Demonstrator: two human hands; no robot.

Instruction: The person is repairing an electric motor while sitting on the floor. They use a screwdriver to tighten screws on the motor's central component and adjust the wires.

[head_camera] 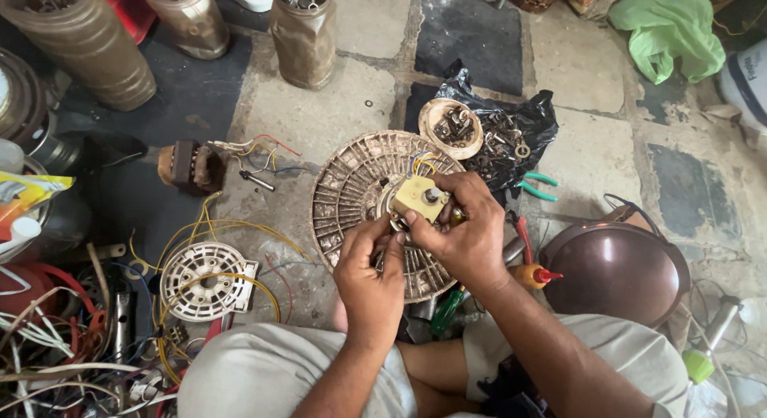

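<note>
Stone floor [359, 106], switch box [417, 196] btwn hands

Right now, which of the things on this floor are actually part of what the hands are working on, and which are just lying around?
In hand:
round ribbed grille
cream switch block, held by right hand
left hand at its underside

Lying about:
white round coil frame
bowl of small metal parts
green-handled pliers
green bag
dark brown dome cover

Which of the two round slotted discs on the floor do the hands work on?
The bigger brown disc at centre, under both hands, carrying a yellow block. The smaller white disc lies untouched to its left among yellow wires.
</note>
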